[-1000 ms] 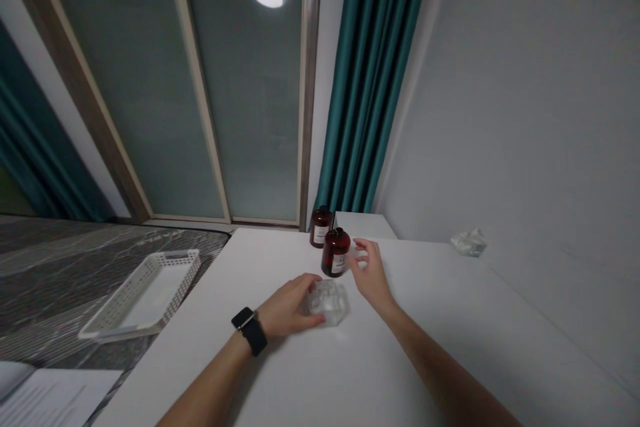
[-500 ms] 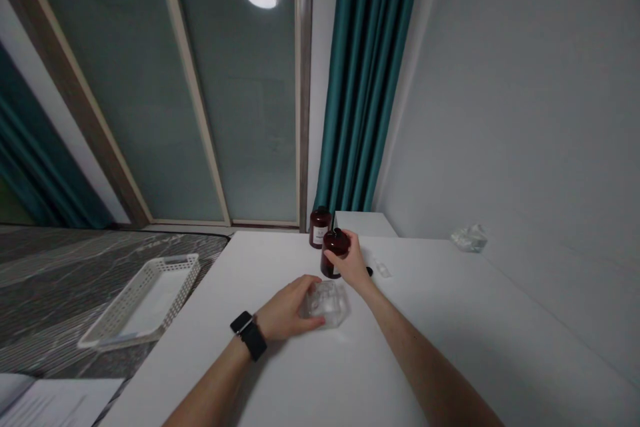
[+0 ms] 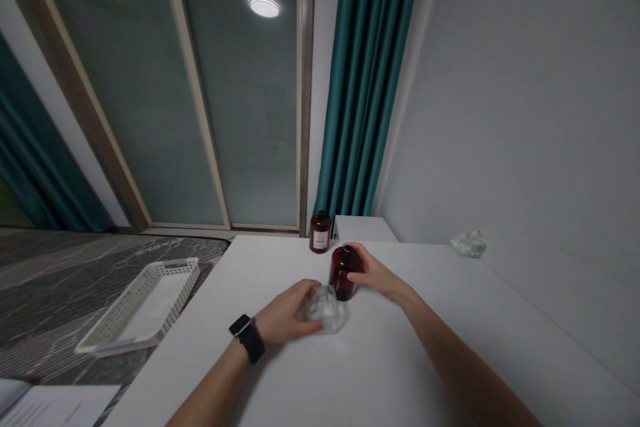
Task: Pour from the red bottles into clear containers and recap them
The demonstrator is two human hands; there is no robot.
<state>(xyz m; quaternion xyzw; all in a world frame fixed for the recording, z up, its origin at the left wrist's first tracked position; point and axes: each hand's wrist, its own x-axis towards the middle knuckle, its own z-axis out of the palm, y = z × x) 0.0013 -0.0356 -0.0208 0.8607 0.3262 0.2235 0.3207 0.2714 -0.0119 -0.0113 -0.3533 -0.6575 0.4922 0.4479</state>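
My left hand [image 3: 290, 310], with a black watch on its wrist, is closed round the left side of a small clear box [image 3: 325, 307] on the white table. Just beyond the box is a dark red-brown glass bottle [image 3: 342, 277], roughly upright. My right hand [image 3: 374, 273] grips this bottle from the right, fingers behind it and thumb across the front. The bottle's base is close to the box; whether they touch I cannot tell. A second bottle [image 3: 320, 235] of the same colour, with a white label, stands at the table's far edge.
The white table [image 3: 310, 387] runs along the wall on the right. Crumpled clear plastic [image 3: 469, 243] lies near its far right edge. At lower left are a white perforated basket [image 3: 125, 313] and an open book [image 3: 65, 403]. A teal curtain [image 3: 365, 93] hangs behind.
My right hand has brought the bottle nearer and slightly to the right, beside the clear box. Small items seen beyond my right hand are now hidden. My left hand has hardly moved.
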